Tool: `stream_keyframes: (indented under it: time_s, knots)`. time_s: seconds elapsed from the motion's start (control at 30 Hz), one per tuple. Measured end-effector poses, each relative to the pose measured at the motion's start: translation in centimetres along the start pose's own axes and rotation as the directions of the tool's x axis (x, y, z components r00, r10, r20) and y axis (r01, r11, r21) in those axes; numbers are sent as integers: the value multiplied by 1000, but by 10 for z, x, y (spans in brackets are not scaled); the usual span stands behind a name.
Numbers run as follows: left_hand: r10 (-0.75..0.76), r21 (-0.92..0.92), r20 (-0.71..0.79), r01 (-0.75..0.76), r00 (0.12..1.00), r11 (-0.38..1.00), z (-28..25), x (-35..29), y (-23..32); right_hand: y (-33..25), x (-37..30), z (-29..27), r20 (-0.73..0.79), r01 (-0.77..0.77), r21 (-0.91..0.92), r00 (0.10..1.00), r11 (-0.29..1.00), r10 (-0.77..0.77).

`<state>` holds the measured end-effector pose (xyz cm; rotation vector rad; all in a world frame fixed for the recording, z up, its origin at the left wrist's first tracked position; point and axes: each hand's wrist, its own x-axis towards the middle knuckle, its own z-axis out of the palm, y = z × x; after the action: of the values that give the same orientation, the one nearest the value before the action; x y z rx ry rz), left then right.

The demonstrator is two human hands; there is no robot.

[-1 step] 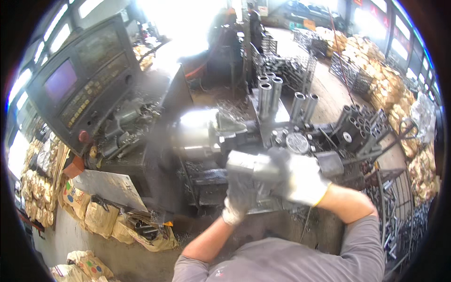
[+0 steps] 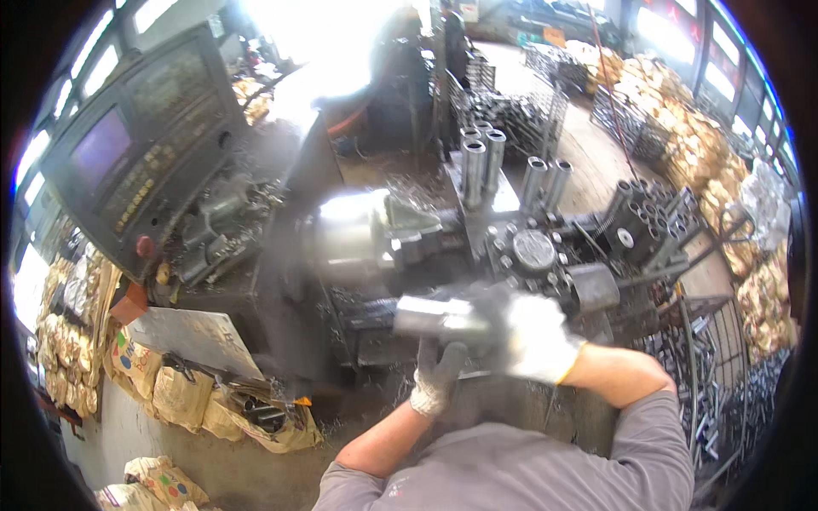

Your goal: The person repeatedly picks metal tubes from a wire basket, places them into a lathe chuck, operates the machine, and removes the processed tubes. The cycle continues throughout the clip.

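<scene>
You are standing at a lathe, looking down at your two gloved hands just below the middle of the frame. Your right hand (image 2: 535,336) is wrapped shut around the right end of a short steel tube (image 2: 434,317), which lies level and points left. Your left hand (image 2: 436,375) comes up from below, its fingers curled closed against the underside of the tube near its middle. Both gloves are blurred, so the exact finger placement is hard to tell.

Directly above the tube, in the centre of the frame, sits the bright chuck (image 2: 351,237), with the tool turret (image 2: 532,251) just right of it. The tube is near the chuck but apart from it, lower in the frame and not lined up with it.

More tubes (image 2: 481,162) stand upright in the upper middle. The control panel (image 2: 136,162) fills the upper left. Sacks (image 2: 179,396) lie on the floor at lower left, and a wire rack of dark parts (image 2: 648,221) is at right.

As a judgement, you seem to be carrying the tube at the machine, between chuck and stock; whether it is going in or coming out cannot be told. If you are loading, the tube would need raising, squaring to the chuck's axis, and your fingers kept clear of the turret.
</scene>
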<state>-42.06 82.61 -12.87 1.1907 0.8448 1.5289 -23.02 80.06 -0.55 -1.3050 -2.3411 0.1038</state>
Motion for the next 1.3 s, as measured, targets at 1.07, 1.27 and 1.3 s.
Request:
stream_keyframes:
  time_s: [1.07,1.27,1.3]
  knots:
    - [162,716,196,-254,967,650,41,13,-75,153,-173,94,177,-551,206,834,809,523]
    - [-284,312,-117,307,952,899,-9,32,-65,60,-152,110,308,-393,427,910,815,277]
    - [-310,40,-109,315,945,948,-25,29,-65,44,-139,130,287,-413,568,910,712,299]
